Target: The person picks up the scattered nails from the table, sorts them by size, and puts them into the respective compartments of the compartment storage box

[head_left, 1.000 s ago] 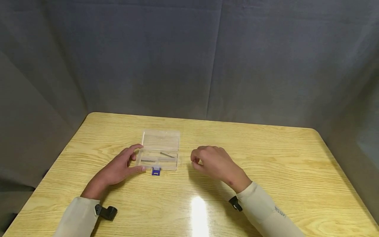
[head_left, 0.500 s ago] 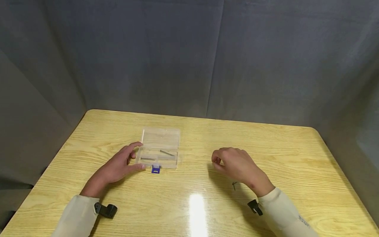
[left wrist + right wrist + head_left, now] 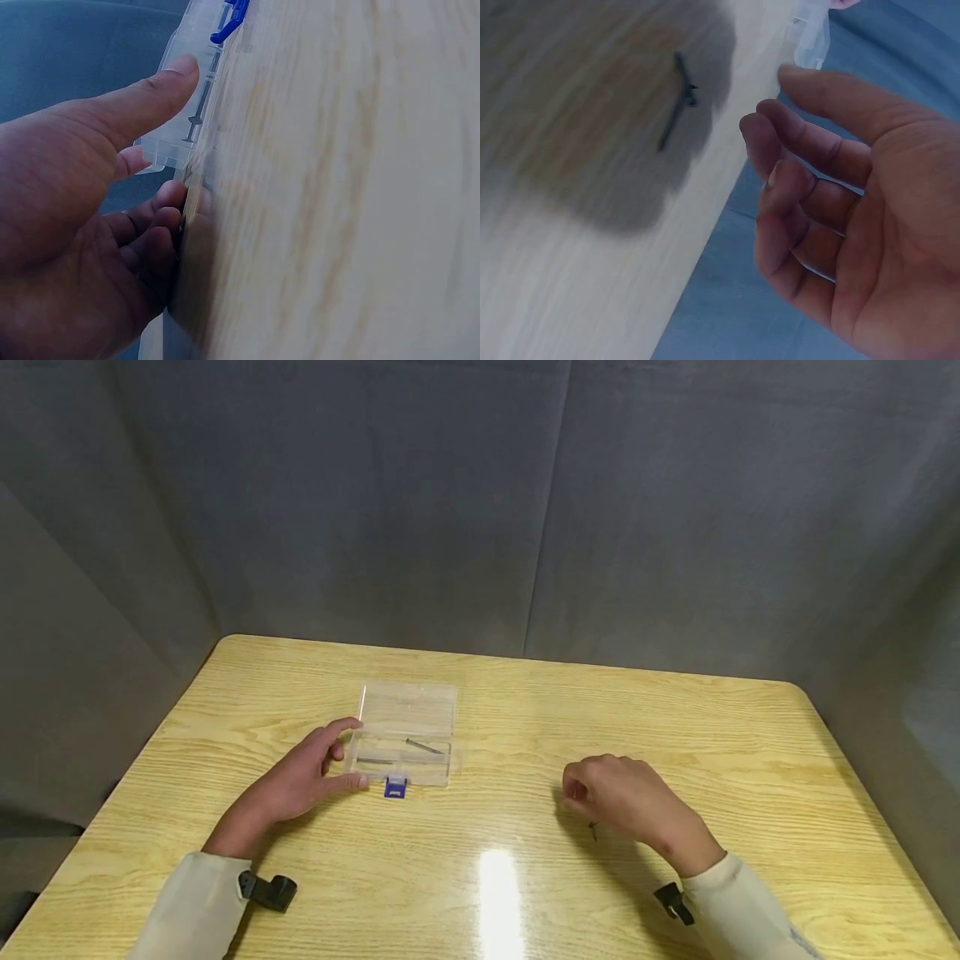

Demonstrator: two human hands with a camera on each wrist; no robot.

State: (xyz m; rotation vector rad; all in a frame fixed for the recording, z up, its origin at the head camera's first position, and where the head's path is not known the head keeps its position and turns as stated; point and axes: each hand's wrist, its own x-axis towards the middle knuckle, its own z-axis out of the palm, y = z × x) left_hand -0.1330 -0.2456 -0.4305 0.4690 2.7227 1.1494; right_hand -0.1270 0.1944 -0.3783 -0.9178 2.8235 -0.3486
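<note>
A clear plastic compartment box (image 3: 423, 772) lies on the table, its lid (image 3: 408, 708) folded back and its blue latch (image 3: 395, 787) toward me. My left hand (image 3: 300, 781) holds the box at its left end, thumb by the front corner and index finger by the back one. Inside the box are a slanted metal nail (image 3: 424, 747) and another nail (image 3: 375, 761) lying flat. My right hand (image 3: 630, 802) hovers with loosely bent fingers and nothing between them. Two dark nails (image 3: 679, 101) lie crossed on the table below it, partly hidden by the hand in the head view.
The wood-grain table (image 3: 495, 718) reaches back to a dark grey curtain (image 3: 450, 527), which also hangs at both sides. A black wrist mount (image 3: 268, 893) sits on the left sleeve, and another wrist mount (image 3: 673, 903) on the right.
My right hand has moved right and slightly toward me, from beside the box to over the loose nails; its fingers have loosened. The left hand and box have stayed put.
</note>
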